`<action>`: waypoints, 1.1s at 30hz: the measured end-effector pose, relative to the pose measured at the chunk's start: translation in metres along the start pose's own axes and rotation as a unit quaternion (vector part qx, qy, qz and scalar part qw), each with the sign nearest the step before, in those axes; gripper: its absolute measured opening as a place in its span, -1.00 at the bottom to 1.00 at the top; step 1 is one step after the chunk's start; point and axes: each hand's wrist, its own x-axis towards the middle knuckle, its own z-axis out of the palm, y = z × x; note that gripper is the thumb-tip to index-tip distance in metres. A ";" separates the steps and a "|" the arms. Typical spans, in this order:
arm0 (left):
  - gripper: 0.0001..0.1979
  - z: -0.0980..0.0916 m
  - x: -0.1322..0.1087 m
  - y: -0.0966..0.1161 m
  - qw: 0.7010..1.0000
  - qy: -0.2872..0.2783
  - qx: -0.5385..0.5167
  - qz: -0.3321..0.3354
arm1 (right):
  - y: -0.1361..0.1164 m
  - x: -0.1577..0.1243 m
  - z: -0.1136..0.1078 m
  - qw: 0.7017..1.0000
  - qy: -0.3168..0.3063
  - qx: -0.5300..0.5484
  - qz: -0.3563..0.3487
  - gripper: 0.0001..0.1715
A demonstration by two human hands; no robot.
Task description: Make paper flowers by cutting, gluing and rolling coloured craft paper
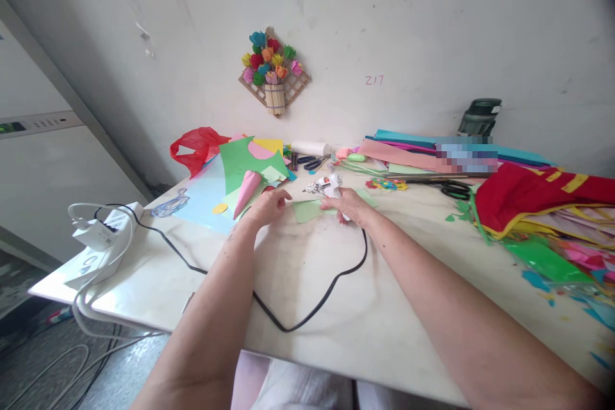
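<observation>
My right hand point(353, 206) is wrapped round a white hot glue gun point(331, 186), its nozzle aimed left. Under and beside the gun lies a light green piece of paper point(308, 211). At that paper's left end, my left hand point(269, 206) is closed with bent fingers and appears to pinch the edge; its fingertips are partly hidden. Just left of this hand, a pink paper cone point(248, 192) rests on coloured sheets. The glue gun's black cord point(331, 288) loops across the table towards me and passes beneath my left forearm.
A white power strip point(108, 246) with a plugged-in adapter sits at the left table edge. Scissors point(311, 161) and a green paper sheet point(245, 163) lie behind my hands. At right are more scissors point(455, 189), a red cloth point(542, 198) and paper scraps. A dark bottle point(479, 117) stands behind.
</observation>
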 end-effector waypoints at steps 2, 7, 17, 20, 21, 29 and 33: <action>-0.68 0.002 0.001 -0.004 1.000 0.008 -0.010 0.012 | 0.001 0.000 -0.001 1.000 -0.008 -0.005 0.000 -0.80; -0.72 0.011 0.004 -0.012 0.998 0.032 -0.035 0.050 | 0.001 0.001 -0.003 0.999 -0.031 -0.027 0.006 -0.79; -0.55 0.022 0.012 -0.019 0.998 0.023 0.009 0.063 | -0.001 0.001 -0.003 0.998 -0.039 -0.045 0.009 -0.80; -0.53 0.022 0.013 -0.020 0.996 0.020 0.009 0.082 | -0.001 0.001 -0.002 0.998 -0.036 -0.048 0.011 -0.80; -0.53 0.022 0.014 -0.020 0.996 0.020 0.009 0.085 | -0.001 0.001 -0.002 0.998 -0.036 -0.049 0.010 -0.79; -0.52 0.022 0.016 -0.019 0.995 0.026 0.008 0.092 | 0.004 0.004 -0.003 0.999 -0.035 -0.041 0.003 -0.78; -0.57 0.024 0.015 -0.014 0.995 0.045 0.005 0.088 | 0.003 0.004 -0.003 0.998 -0.038 -0.046 0.003 -0.75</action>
